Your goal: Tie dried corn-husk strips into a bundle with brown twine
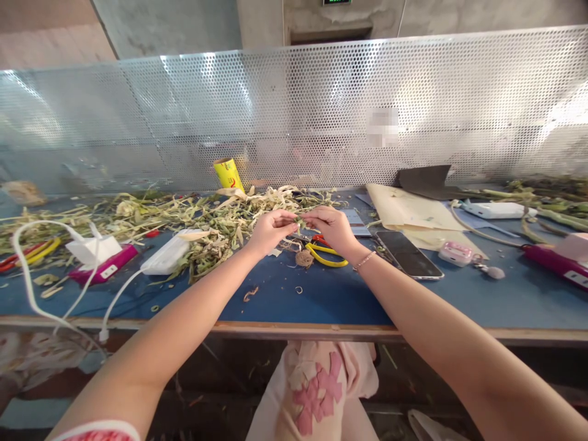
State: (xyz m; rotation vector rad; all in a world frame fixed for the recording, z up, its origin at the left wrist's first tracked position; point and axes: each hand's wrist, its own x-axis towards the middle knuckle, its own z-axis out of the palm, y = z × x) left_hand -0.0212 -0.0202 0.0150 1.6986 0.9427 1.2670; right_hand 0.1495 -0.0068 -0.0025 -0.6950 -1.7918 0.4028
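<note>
My left hand (pixel 272 233) and my right hand (pixel 334 228) meet above the middle of the blue table. Both are closed, fingertips pinching a small green plant piece (pixel 299 223) between them. The fingers cover much of it, so its exact kind does not show. Just below the hands lie a small ball of brown twine (pixel 304 259) and scissors with yellow and red handles (pixel 328 263), partly hidden by my right hand. A heap of dried leafy stems (pixel 220 229) spreads to the left of my left hand. Right of my right wrist rests a black phone (pixel 408 256).
A perforated metal screen (pixel 266 110) closes off the table's back. Leftward are a yellow tube (pixel 228 174), a white power bank (pixel 169 252), a purple power strip (pixel 103 264) and loose cables. Rightward lie beige paper (pixel 404 208), a pink earphone case (pixel 456 252) and more stems (pixel 551 196).
</note>
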